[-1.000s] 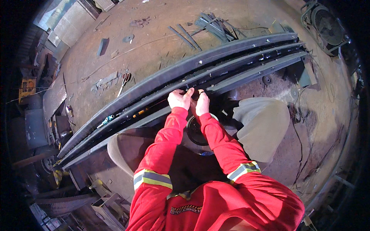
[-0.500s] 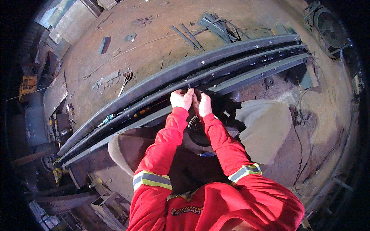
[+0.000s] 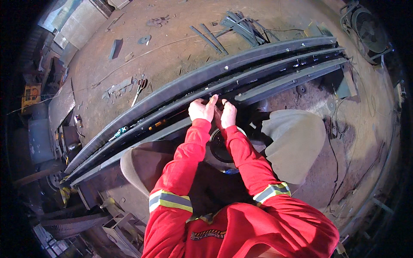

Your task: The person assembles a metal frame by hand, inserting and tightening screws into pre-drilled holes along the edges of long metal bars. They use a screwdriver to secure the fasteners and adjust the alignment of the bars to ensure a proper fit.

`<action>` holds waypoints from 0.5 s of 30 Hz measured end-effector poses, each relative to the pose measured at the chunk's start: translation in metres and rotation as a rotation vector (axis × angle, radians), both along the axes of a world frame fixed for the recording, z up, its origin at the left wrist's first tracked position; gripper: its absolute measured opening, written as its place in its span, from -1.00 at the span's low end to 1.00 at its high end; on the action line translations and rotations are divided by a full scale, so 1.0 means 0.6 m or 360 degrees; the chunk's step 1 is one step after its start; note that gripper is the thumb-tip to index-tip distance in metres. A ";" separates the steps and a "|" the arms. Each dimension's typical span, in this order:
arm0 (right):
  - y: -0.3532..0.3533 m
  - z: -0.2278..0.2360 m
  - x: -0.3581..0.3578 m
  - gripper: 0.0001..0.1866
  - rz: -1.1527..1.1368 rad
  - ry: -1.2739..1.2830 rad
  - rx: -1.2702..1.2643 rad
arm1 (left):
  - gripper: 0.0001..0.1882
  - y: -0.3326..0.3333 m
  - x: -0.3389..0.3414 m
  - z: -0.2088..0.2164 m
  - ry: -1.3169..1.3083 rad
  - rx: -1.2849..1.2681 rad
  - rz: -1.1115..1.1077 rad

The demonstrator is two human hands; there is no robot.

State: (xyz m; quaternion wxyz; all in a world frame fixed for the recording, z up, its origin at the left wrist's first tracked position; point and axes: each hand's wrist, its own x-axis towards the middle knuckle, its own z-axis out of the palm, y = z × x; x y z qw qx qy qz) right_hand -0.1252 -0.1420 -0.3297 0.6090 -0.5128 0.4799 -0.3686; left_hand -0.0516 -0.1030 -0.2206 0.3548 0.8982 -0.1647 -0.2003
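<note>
Both my hands meet at the near side of a long dark steel frame (image 3: 180, 84) made of parallel bars. My left hand (image 3: 201, 110) is closed, thumb and fingers pinched together beside the middle bar. Close against it, my right hand (image 3: 227, 115) is closed too, its fingers curled inward. What lies between the fingertips is too small and shadowed to make out. A round black disc-like thing (image 3: 220, 148) shows below my right wrist, partly behind the sleeve.
Among the bars lie a teal-handled tool (image 3: 119, 133) and an orange-handled tool (image 3: 157, 125). Scissors (image 3: 140, 89) rest on the floor beyond, and a pile of metal strips (image 3: 244, 26) lies farther back. A large round fan (image 3: 369, 31) stands at the far right.
My hands stay at nearly the same spot on the frame. The right hand's fingers have shifted slightly, and the left thumb has moved a little up and to the right.
</note>
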 end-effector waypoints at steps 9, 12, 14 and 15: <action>0.006 0.111 -0.007 -0.68 0.0547 0.0299 -0.0342 | -0.51 0.012 0.014 -0.012 -0.0074 0.0122 -0.0236; -0.004 0.082 -0.014 -0.62 0.0564 0.0407 -0.0527 | -0.55 0.005 0.014 -0.019 -0.0067 -0.0024 -0.0219; 0.003 0.087 -0.012 -0.55 0.0488 0.0515 -0.0708 | -0.53 0.004 0.013 -0.016 -0.0080 -0.0111 -0.0088; 0.008 0.090 -0.013 -0.49 0.0325 0.0445 -0.0551 | -0.53 0.004 0.012 -0.020 -0.0068 -0.0133 -0.0042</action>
